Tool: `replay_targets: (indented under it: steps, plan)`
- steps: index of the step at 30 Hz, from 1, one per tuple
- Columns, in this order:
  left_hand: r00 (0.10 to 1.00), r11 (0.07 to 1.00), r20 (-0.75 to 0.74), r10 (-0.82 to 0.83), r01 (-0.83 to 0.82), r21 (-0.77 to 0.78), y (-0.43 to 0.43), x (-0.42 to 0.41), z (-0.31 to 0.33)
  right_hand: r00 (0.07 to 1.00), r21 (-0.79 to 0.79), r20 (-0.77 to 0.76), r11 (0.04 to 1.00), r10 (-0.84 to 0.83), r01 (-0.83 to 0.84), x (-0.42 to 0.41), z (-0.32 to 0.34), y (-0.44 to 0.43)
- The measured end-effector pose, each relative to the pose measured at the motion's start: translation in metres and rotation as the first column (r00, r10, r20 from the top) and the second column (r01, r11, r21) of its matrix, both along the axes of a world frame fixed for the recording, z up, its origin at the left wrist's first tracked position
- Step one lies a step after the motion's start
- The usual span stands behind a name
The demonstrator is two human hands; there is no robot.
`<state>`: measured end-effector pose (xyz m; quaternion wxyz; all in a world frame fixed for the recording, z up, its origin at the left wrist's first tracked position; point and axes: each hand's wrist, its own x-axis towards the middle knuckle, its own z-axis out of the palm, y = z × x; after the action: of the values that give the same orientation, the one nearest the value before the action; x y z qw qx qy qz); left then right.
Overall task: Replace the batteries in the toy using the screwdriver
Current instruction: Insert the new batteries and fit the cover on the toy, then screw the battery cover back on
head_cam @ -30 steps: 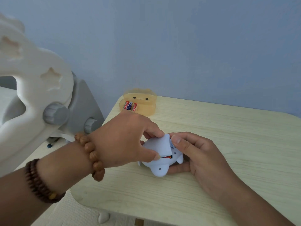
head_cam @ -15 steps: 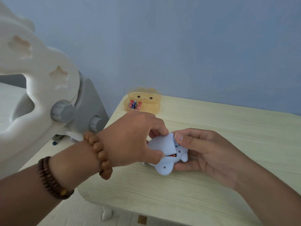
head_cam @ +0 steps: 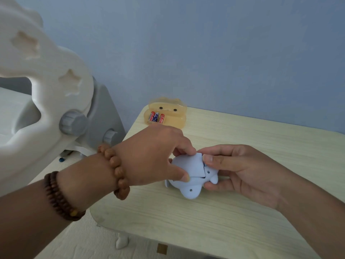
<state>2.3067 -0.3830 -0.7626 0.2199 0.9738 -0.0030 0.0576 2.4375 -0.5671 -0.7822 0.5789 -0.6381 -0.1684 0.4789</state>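
A pale blue toy [head_cam: 190,189] lies underside up on the light wooden table [head_cam: 242,217]. Its battery cover [head_cam: 194,167] sits over the compartment, almost flat, with only a dark slit along its lower edge. My left hand [head_cam: 155,156] pinches the cover between thumb and fingers. My right hand [head_cam: 240,171] cups the toy from the right, thumb pressing at the cover's right edge. Three batteries [head_cam: 156,117] lie in a yellow translucent tray [head_cam: 175,118] at the table's far left corner. No screwdriver is visible.
A large white and grey plastic frame [head_cam: 56,101] with star cutouts and grey knobs stands close on the left. A blue wall rises behind the table. A small blue object [head_cam: 61,160] lies on the floor mat by the frame.
The cover has come down onto the toy; the red battery that showed in the gap is now hidden. Both hands stay on the toy.
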Motion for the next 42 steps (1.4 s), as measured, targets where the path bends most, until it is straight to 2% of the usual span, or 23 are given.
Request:
replay_targets:
  steps: [5,10,16,24,26,27,28,30,31,32,33,34,35,37,39,42]
  plan:
    - [0.994,0.993,0.076,0.076,-0.069,-0.093,-0.001,-0.005,-0.012,1.0,0.011,0.003,0.999,-0.03,0.03,-0.001,-0.003,-0.001]
    - [0.989,0.989,0.109,0.103,-0.09,-0.119,-0.001,-0.01,-0.024,0.999,0.036,0.008,0.998,-0.047,0.046,-0.002,-0.007,-0.003]
    - [0.991,0.958,0.069,0.114,-0.091,-0.273,-0.001,-0.01,-0.032,0.999,0.049,-0.012,0.998,-0.043,0.043,-0.001,-0.009,-0.005]
    - [0.989,0.964,0.077,0.124,-0.102,-0.246,-0.006,-0.01,-0.03,0.993,0.052,-0.003,0.992,-0.116,0.116,-0.012,-0.011,-0.006]
    - [0.988,0.955,0.057,0.143,-0.123,-0.272,-0.006,-0.01,-0.031,0.987,0.055,0.096,0.99,-0.131,0.126,-0.021,-0.014,-0.006]
    - [0.988,0.951,0.046,0.148,-0.129,-0.282,-0.005,-0.009,-0.032,0.962,0.04,0.237,0.991,-0.132,0.126,-0.025,-0.017,-0.009]
    - [0.988,0.948,0.039,0.15,-0.132,-0.29,-0.005,-0.009,-0.032,0.888,0.018,0.44,0.99,-0.134,0.14,-0.027,-0.019,-0.013]
    - [0.988,0.945,0.038,0.15,-0.132,-0.298,-0.005,-0.01,-0.032,0.582,0.065,0.793,0.974,-0.181,0.215,-0.025,-0.016,-0.029]
    - [0.987,0.945,0.041,0.152,-0.134,-0.298,-0.006,-0.011,-0.032,0.432,0.105,0.876,0.96,-0.213,0.26,-0.02,-0.013,-0.04]
    - [0.987,0.945,0.045,0.157,-0.137,-0.297,-0.006,-0.012,-0.033,0.333,0.083,0.924,0.948,-0.189,0.308,-0.013,-0.01,-0.051]
    - [0.986,0.944,0.048,0.161,-0.139,-0.298,-0.006,-0.013,-0.034,0.276,-0.007,0.956,0.935,-0.098,0.355,-0.006,-0.008,-0.062]
    - [0.986,0.944,0.052,0.162,-0.139,-0.298,-0.006,-0.013,-0.034,0.258,-0.13,0.966,0.914,0.029,0.384,0.001,-0.009,-0.072]
    - [0.986,0.945,0.056,0.16,-0.137,-0.296,-0.006,-0.013,-0.034,0.285,-0.257,0.947,0.877,0.145,0.405,0.006,-0.012,-0.081]
    - [0.986,0.951,0.067,0.153,-0.129,-0.281,-0.007,-0.011,-0.033,0.356,-0.386,0.901,0.833,0.248,0.397,0.008,-0.019,-0.093]
    - [0.987,0.956,0.073,0.144,-0.12,-0.268,-0.007,-0.01,-0.032,0.316,-0.383,0.91,0.838,0.269,0.39,0.003,-0.028,-0.099]
    - [0.988,0.956,0.071,0.137,-0.114,-0.27,-0.007,-0.008,-0.032,0.285,-0.279,0.944,0.866,0.167,0.416,-0.004,-0.036,-0.102]
